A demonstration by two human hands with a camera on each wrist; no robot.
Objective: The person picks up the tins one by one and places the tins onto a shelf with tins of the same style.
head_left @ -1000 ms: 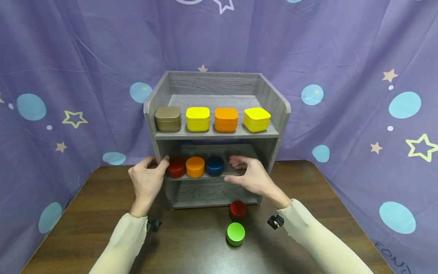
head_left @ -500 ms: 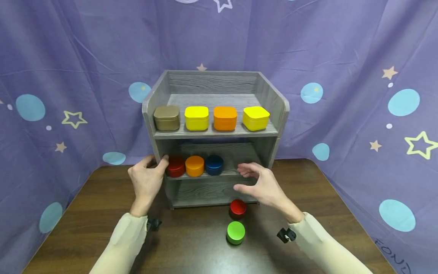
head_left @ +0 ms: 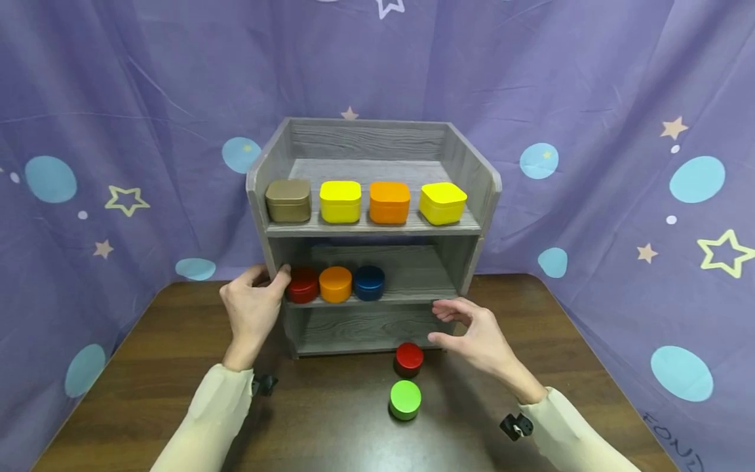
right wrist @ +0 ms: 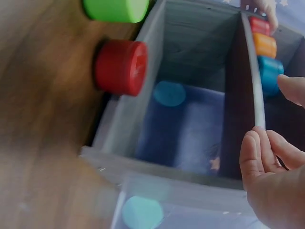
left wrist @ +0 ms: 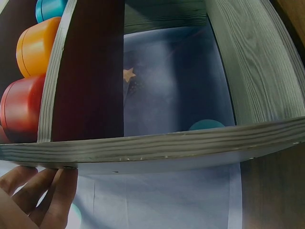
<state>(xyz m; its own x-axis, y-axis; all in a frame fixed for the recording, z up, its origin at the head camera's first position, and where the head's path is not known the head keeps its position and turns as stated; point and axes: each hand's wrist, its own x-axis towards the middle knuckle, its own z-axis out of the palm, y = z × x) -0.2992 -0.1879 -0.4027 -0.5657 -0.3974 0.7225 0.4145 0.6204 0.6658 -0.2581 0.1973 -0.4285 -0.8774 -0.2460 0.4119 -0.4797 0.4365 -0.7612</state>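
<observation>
the left hand point(head_left: 252, 313) rests against the left side wall of the grey wooden shelf unit point(head_left: 472, 177), thumb tip touching the front edge of that wall just beside the red round tin point(head_left: 303, 284) on the middle shelf; its fingers wrap round the outside of the wall, and in the left wrist view the fingers point(left wrist: 45, 195) lie under the shelf's edge, loosely curved. on that same middle shelf the red tin sits at the left end, touching or nearly touching an orange round tin point(head_left: 335, 284), with a blue round tin point(head_left: 369, 282) next along; the rest of the board to the right is bare

the right hand point(head_left: 474, 331) hovers in front of the shelf's lower right corner, holding nothing, fingers and thumb half spread in a loose c shape with a clear gap between them. in the right wrist view its fingertips point(right wrist: 255, 148) lie close to the front edge of the middle board, though contact cannot be made out. just to the left of this hand, on the dark wooden table point(head_left: 147, 367), stands a second red round tin point(head_left: 409, 358) close to the shelf's foot, and a green round tin point(head_left: 405, 399) sits just nearer the person

on the top shelf stand four square tins in a row: brown point(head_left: 288, 200), yellow point(head_left: 340, 201), orange point(head_left: 389, 202) and another yellow point(head_left: 442, 203)
</observation>
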